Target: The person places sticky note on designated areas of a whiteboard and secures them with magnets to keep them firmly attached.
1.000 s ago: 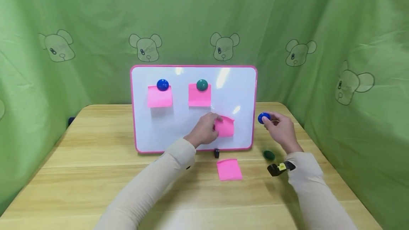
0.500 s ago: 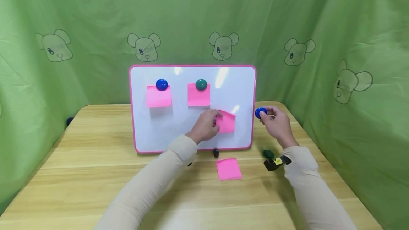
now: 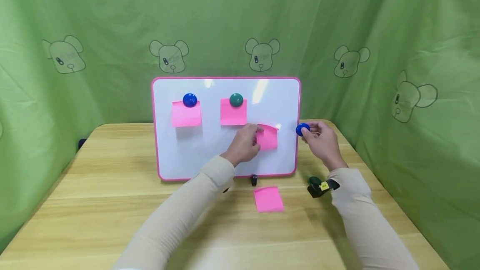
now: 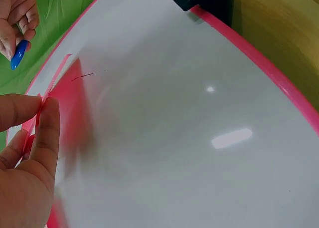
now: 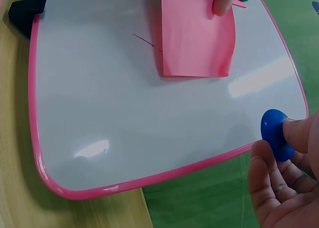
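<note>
My left hand (image 3: pixel 245 143) pinches the left edge of a pink sticky note (image 3: pixel 268 138), in front of the lower right of a pink-framed whiteboard (image 3: pixel 202 149). In the left wrist view the note (image 4: pixel 64 71) is seen nearly edge-on, close to the board's surface. My right hand (image 3: pixel 323 143) holds a round blue magnet (image 3: pixel 302 129) between thumb and fingers, just off the board's right edge. The right wrist view shows this magnet (image 5: pixel 275 133) and the hanging note (image 5: pixel 197 38). Higher on the board, a blue magnet (image 3: pixel 190 100) and a green magnet (image 3: pixel 236 100) each hold a pink note.
Another pink sticky note (image 3: pixel 268 199) lies on the wooden table (image 3: pixel 93 203) before the board. A green magnet (image 3: pixel 314 180) is partly hidden by the right wrist's camera (image 3: pixel 318 189). A black foot (image 3: pixel 253 179) supports the board's bottom edge. Green curtain (image 3: pixel 217 20) surrounds the table.
My left hand has raised the pinched note up the board and slightly right. My right hand has brought the blue magnet up and left, closer to the board's right edge.
</note>
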The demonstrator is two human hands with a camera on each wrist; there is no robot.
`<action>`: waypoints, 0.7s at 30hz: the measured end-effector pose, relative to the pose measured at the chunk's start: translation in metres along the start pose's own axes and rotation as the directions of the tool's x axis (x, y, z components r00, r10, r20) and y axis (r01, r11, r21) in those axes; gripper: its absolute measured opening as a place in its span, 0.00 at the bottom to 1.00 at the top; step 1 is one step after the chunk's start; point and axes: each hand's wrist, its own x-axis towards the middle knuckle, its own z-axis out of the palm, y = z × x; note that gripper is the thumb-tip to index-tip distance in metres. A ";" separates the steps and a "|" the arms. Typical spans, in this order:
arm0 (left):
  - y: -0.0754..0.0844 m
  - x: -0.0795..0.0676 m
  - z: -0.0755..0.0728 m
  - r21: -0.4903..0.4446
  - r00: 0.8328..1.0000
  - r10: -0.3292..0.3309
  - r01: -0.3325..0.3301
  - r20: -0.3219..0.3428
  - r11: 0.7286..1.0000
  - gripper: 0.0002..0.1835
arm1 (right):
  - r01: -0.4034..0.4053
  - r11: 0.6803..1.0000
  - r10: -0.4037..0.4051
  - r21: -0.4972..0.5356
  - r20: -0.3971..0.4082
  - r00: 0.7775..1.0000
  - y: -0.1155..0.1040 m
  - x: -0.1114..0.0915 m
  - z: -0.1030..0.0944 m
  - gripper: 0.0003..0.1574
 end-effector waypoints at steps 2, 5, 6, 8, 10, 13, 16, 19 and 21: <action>0.002 0.001 0.000 0.005 1.000 0.007 -0.007 -0.007 1.000 0.23 | 0.004 1.000 -0.004 0.009 0.000 1.000 -0.001 0.002 0.001 0.25; 0.005 0.003 0.000 0.011 1.000 0.008 -0.008 -0.007 1.000 0.24 | 0.004 1.000 -0.004 0.019 -0.001 1.000 -0.003 0.003 0.002 0.25; 0.006 0.004 0.000 0.012 1.000 0.006 -0.006 -0.006 1.000 0.24 | 0.003 1.000 -0.003 0.022 -0.002 1.000 -0.003 0.004 0.003 0.24; 0.009 0.006 0.000 0.008 1.000 0.003 -0.003 -0.004 1.000 0.25 | 0.008 1.000 -0.008 0.029 -0.007 1.000 -0.004 0.005 0.003 0.24; 0.011 0.007 0.001 -0.002 1.000 -0.005 0.005 -0.001 1.000 0.26 | 0.015 0.999 -0.015 0.033 -0.014 1.000 -0.006 0.006 0.003 0.24; 0.015 0.010 0.002 -0.023 1.000 -0.012 0.012 0.006 1.000 0.27 | 0.023 0.999 -0.022 0.047 -0.022 1.000 -0.009 0.007 0.004 0.23; 0.017 0.012 0.002 -0.037 1.000 -0.012 0.013 0.008 0.999 0.28 | 0.026 0.998 -0.024 0.056 -0.023 0.999 -0.012 0.009 0.005 0.22; 0.018 0.015 0.002 -0.035 1.000 -0.008 0.008 -0.002 0.999 0.29 | 0.021 0.998 -0.020 0.059 -0.022 1.000 -0.014 0.011 0.007 0.22; 0.018 0.017 0.002 -0.031 1.000 -0.008 0.008 -0.006 0.999 0.30 | 0.015 0.997 -0.013 0.070 -0.024 1.000 -0.016 0.012 0.008 0.22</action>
